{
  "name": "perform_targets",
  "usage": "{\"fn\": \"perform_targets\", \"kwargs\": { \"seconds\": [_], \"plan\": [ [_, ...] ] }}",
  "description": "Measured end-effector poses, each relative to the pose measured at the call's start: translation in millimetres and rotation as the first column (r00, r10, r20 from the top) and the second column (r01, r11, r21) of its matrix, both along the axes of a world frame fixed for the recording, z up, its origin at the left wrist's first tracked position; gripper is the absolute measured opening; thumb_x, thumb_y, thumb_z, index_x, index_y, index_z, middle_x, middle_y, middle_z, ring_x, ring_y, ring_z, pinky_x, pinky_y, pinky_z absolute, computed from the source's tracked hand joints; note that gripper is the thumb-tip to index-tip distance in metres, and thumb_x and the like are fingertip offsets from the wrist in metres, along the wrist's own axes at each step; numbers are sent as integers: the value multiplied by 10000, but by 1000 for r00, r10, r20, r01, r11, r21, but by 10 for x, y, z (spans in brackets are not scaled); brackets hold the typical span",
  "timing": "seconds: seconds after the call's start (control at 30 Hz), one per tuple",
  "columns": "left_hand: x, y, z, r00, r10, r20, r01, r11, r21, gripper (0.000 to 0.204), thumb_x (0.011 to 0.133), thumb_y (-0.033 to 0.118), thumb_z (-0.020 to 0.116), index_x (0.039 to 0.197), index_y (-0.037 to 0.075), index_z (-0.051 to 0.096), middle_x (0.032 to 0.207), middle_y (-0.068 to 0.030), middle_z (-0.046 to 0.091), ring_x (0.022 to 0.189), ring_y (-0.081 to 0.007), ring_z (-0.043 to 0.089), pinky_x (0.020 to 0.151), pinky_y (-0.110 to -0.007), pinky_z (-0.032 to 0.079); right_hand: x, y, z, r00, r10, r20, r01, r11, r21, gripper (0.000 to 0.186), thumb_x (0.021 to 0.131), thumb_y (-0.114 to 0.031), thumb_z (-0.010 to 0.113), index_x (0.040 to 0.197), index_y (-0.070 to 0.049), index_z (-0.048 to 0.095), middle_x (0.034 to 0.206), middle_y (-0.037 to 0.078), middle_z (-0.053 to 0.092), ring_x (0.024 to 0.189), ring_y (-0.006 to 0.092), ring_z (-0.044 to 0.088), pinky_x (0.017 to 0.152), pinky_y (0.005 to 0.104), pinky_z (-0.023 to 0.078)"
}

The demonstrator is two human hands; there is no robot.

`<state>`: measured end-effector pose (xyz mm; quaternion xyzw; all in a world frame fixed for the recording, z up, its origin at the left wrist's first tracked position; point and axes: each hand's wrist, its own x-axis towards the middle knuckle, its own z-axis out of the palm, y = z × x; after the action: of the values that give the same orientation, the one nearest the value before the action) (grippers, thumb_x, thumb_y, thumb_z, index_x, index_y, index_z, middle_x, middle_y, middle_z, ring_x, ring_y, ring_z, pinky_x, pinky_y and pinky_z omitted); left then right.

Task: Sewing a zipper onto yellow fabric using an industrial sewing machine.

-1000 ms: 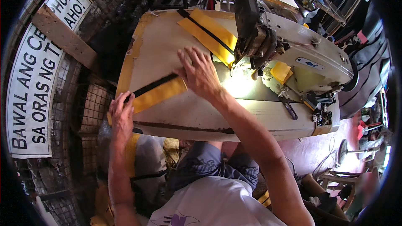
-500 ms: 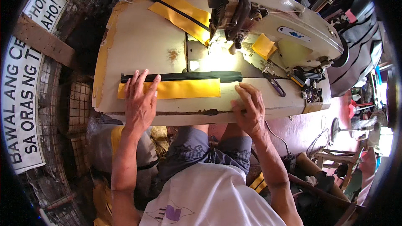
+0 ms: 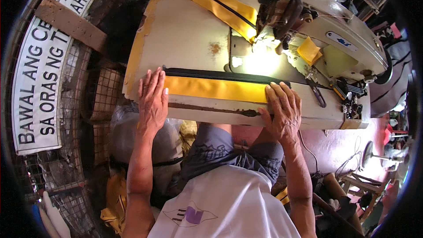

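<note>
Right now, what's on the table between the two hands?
In the head view, the yellow fabric strip with a black zipper along its far edge spans the gap from the left hand to the right hand; both hands rest on its ends.

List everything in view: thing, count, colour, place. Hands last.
yellow strip with black zipper: 1, yellow and black, flat along table's front, between the hands
second yellow strip: 1, yellow with black band, table's far side, running under the machine head
sewing machine: 1, cream with dark head, right on table
table: 1, cream top, worn edges
yellow scrap: 1, on machine bed
sign: 1, white with black letters, left wall
left hand: flat on strip's left end
right hand: flat on strip's right end, fingers spread
</note>
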<state>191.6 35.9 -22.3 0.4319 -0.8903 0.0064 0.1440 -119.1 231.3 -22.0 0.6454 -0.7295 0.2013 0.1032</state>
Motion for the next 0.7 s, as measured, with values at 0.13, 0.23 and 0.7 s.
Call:
{"fn": "perform_targets", "kwargs": {
  "seconds": [0.13, 0.23, 0.7],
  "plan": [
    [92, 38, -50, 997, 15, -80, -12, 999, 44, 563, 1052, 190, 459, 1580, 72, 304, 1648, -132, 264, 1526, -335, 234, 1253, -484, 179, 8, 4, -28, 1000, 2, -16, -2, 1000, -16, 575, 858, -374, 724, 1337, -77, 607, 1387, 99, 574, 1331, 309, 486, 1127, 491, 343],
    [270, -5, -181, 917, 51, -396, -33, 998, 53, 570, 1074, 219, 420, 1598, 81, 246, 1670, -162, 185, 1545, -335, 160, 1257, -443, 167, 9, 11, -32, 1000, -3, -25, 2, 1000, -21, 581, 854, -380, 728, 1334, -76, 607, 1390, 109, 568, 1342, 321, 475, 1124, 494, 341],
    [3127, 804, -3096, 691, 533, 488, -722, 497, 481, 482, 903, 201, 629, 1320, -30, 558, 1262, -238, 593, 1210, -409, 545, 1017, -522, 439, -83, 20, -250, 996, -13, -93, 6, 998, -68, 458, 948, -313, 640, 1339, -76, 616, 1366, 137, 594, 1314, 347, 524, 1095, 480, 385]
  ]
}}
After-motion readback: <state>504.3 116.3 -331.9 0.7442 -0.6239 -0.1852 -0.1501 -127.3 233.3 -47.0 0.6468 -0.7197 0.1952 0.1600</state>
